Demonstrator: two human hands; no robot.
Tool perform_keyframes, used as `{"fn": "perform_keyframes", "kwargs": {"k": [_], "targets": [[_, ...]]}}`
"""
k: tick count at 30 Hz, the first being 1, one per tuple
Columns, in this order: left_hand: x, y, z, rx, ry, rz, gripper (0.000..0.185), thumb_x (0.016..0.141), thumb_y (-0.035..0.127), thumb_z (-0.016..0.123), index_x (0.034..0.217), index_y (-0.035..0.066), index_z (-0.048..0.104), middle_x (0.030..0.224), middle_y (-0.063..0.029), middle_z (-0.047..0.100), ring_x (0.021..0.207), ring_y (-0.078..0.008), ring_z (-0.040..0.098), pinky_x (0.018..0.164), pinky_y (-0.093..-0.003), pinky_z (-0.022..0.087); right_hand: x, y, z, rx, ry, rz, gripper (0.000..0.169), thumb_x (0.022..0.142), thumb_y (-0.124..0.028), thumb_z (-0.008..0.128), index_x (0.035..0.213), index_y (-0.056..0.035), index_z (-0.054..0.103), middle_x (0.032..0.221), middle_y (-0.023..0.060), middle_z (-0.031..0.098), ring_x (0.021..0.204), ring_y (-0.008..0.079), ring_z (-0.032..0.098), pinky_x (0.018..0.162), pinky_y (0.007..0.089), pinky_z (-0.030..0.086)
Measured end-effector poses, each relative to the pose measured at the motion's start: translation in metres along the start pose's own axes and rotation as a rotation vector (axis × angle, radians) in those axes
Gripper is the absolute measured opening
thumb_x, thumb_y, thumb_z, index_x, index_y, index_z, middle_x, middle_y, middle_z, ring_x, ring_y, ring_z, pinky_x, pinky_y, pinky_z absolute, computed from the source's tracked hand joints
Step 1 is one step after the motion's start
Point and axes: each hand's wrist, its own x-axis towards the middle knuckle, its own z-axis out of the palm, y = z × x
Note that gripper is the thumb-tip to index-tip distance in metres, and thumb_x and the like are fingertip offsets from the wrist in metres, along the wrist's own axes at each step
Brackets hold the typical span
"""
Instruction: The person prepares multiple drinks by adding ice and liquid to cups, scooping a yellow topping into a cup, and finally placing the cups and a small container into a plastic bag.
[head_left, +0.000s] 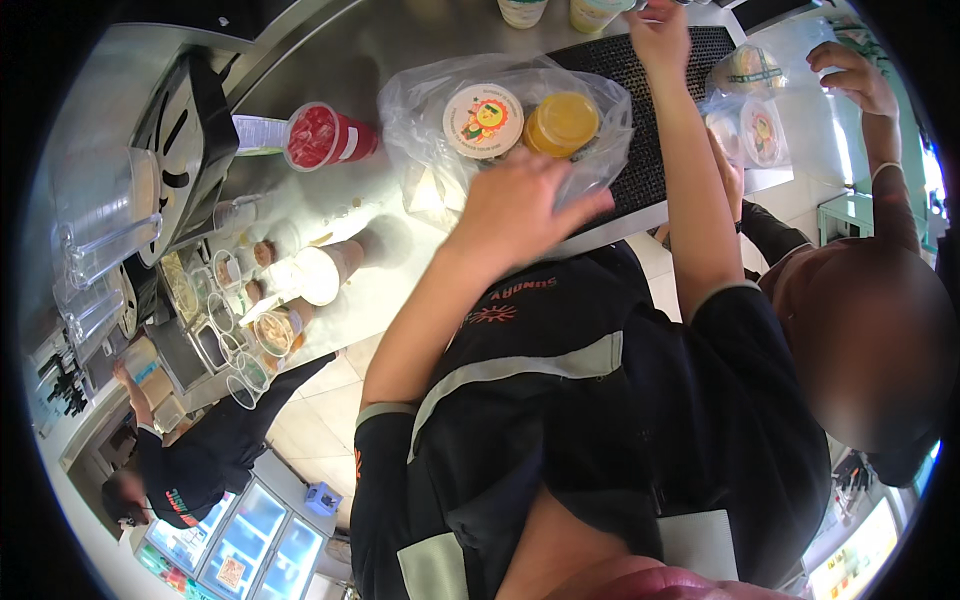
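Observation:
My left hand (510, 210) hovers over the near side of a clear plastic bag (420, 97), thumb spread from the fingers. In the bag are a cup with a white sealed lid (482, 121) bearing a cartoon print and a yellow-filled cup (562, 124). The hand is slightly blurred; whether its fingertips touch the cups is unclear. My right arm reaches far forward across a black ribbed mat (712, 67). At the top edge, my right hand (660, 30) is by a metallic thing, partly cut off, and its grip cannot be made out. Two drink cups, a pale one (523, 11) and a yellow-green one (592, 13), stand left of it.
A red iced drink (311, 139) stands left on the steel counter (315, 97). Nearer are a white-topped cup (319, 274), a brown iced drink (277, 330) and several clear cups. On the right, a co-worker's hand (727, 161) is at bagged cups (761, 131); another person works lower left.

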Motion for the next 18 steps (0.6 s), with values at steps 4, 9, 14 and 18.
{"fn": "perform_keyframes", "kwargs": {"k": [4,9,14,18], "targets": [[-0.015,0.022,-0.004,-0.137,-0.514,-0.098,0.047,0.078,0.045,0.063,0.108,0.008,0.062,0.082,-0.0151,0.064,0.077,-0.0302,0.062,0.066,-0.0391,0.049,0.004,0.070,0.053,0.096,-0.018,0.173,0.055,0.061,-0.020,0.080,0.106,-0.0034,0.053,0.097,0.0127,0.062,0.091,0.0229,0.060,0.078,0.0331,0.048],[-0.034,0.020,-0.008,-0.126,-0.442,-0.142,0.051,0.073,0.040,0.071,0.116,0.015,0.060,0.086,-0.0144,0.064,0.079,-0.0260,0.062,0.065,-0.0345,0.048,-0.004,0.056,0.082,0.031,0.001,-0.090,0.059,0.055,-0.015,0.082,0.107,-0.0031,0.055,0.098,0.0122,0.063,0.093,0.0249,0.061,0.081,0.0343,0.048],[-0.049,0.007,-0.005,0.262,-0.158,-0.098,0.078,0.063,0.053,0.073,0.124,0.009,0.051,0.089,-0.0128,0.063,0.080,-0.0288,0.061,0.081,-0.0406,0.042,-0.007,0.045,0.066,0.063,0.056,-0.110,0.058,0.058,-0.011,0.081,0.109,-0.0016,0.056,0.101,0.0103,0.063,0.094,0.0216,0.060,0.083,0.0331,0.047],[-0.052,0.005,-0.012,0.299,-0.330,-0.263,0.084,0.059,0.064,0.069,0.114,0.002,0.055,0.077,-0.0130,0.063,0.079,-0.0266,0.061,0.081,-0.0366,0.040,-0.015,-0.025,0.011,0.196,-0.039,-0.168,0.056,0.060,-0.007,0.081,0.110,-0.0005,0.056,0.103,0.0088,0.063,0.095,0.0189,0.059,0.085,0.0322,0.047]]}}
